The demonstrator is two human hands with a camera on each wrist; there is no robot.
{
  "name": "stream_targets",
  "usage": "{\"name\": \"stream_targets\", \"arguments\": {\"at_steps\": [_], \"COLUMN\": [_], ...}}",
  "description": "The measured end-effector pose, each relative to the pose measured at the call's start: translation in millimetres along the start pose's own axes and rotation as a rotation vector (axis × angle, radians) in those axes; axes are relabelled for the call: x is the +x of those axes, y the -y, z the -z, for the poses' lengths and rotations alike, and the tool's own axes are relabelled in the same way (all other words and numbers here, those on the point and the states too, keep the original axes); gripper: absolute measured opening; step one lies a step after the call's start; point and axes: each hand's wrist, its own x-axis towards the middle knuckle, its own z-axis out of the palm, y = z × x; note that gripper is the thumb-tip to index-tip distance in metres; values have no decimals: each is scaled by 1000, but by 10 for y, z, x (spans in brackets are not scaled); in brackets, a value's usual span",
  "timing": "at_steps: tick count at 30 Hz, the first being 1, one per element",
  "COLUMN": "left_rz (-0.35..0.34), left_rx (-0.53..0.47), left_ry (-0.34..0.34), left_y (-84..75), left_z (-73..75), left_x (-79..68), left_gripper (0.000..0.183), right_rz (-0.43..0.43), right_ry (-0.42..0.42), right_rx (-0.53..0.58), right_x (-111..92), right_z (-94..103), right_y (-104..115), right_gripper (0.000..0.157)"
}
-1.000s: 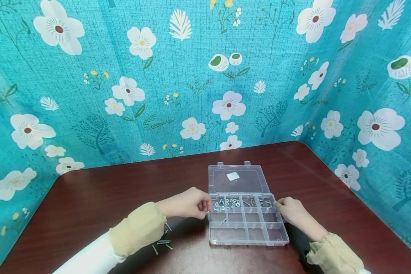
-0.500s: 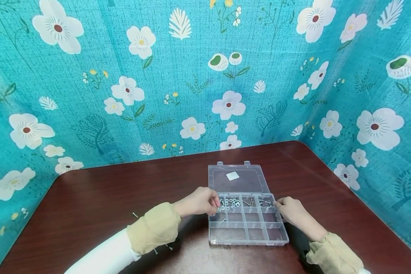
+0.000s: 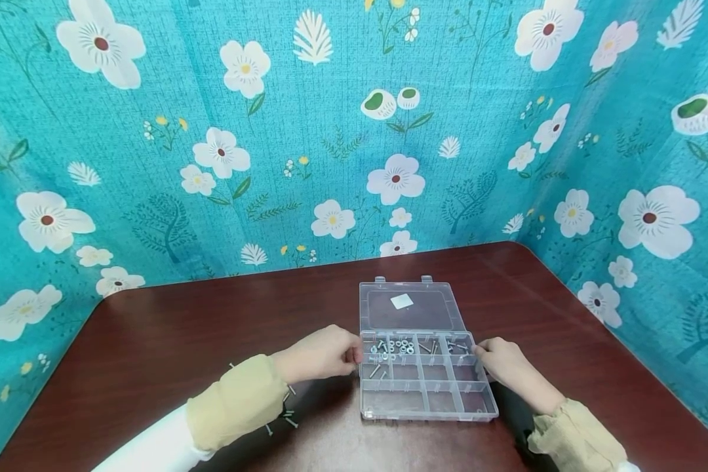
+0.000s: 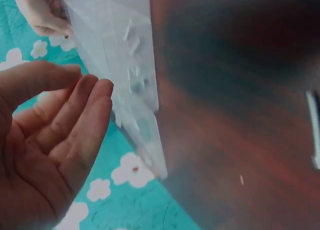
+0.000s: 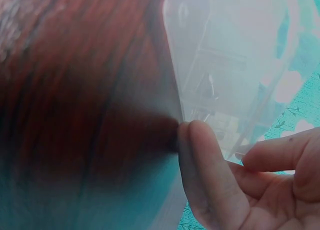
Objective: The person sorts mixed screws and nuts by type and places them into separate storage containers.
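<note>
A clear plastic compartment box (image 3: 413, 416) lies on the table with its lid (image 3: 431, 318) folded back. My left hand (image 3: 326, 354) is at the box's left edge; in the left wrist view its fingers are loosely bent, with nothing between thumb and fingertips. Two screws (image 3: 375, 371) lie in the left compartment of the middle row. Nuts (image 3: 402, 348) and more screws (image 3: 431, 348) fill parts of the back row. My right hand (image 3: 507, 367) pinches the box's right wall, thumb on one side and fingers on the other in the right wrist view.
Several loose screws (image 3: 289, 419) lie on the dark red table (image 3: 212, 328) by the left sleeve (image 3: 236, 400), which partly covers them. A flowered blue cloth (image 3: 307, 131) hangs behind the table and along its right side.
My left hand moved right over the box, then back left to its edge. A second screw now lies in the left middle compartment. The right hand has stayed on the box.
</note>
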Motion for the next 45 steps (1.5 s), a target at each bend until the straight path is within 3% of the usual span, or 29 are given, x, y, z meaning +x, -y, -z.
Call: {"name": "stream_targets", "arguments": {"at_steps": [10,16,20,33,41,45], "left_rz": [-148,-175,-207,-217,-199,-150], "left_rx": [310,391,427,438,390,316], "left_ry": [63,113,112,127,102,121], "left_y": [157,269,355,537,600,616], "left_z": [121,120,87,-26,-57,-60], "left_x": [-336,-493,-582,-651,-623,-595], "left_gripper": [9,16,19,27,29,29], "right_rz": [-3,7,11,-7,9,0], "right_ry": [-4,-9,-18,-16,-7,-6], "right_rx": [-13,-45,-48,-27,-46,-25], "right_x": [6,9,9,12,7,-2], "right_z": [6,-4,-15,-18,-2,5], "right_y": [17,7,3,11,19,24], "right_gripper": [32,32,32,32,32,32]}}
